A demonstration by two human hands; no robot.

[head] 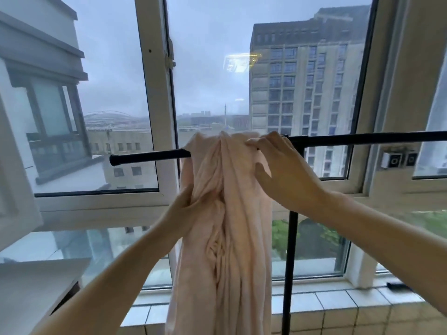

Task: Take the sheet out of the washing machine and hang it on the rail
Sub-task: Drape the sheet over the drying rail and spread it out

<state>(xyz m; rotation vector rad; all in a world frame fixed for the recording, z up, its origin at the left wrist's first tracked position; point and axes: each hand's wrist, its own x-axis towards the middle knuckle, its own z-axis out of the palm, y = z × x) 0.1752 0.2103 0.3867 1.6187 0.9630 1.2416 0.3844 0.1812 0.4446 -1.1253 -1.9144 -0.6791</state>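
A pale pink sheet [232,238] hangs bunched over a black horizontal rail [150,156] in front of the window. Its folds drop past the bottom of the frame. My left hand [186,206] grips the sheet's left folds a little below the rail. My right hand [280,165] rests on top of the rail, fingers pinching the sheet's upper right edge there. The rail's part under the cloth is hidden. No washing machine is in view.
The rail's black upright post [290,257] stands just right of the sheet. Behind are large window panes in a white frame [154,93], one sash swung open at left. A tiled sill [338,308] runs below. A white surface [36,281] sits at lower left.
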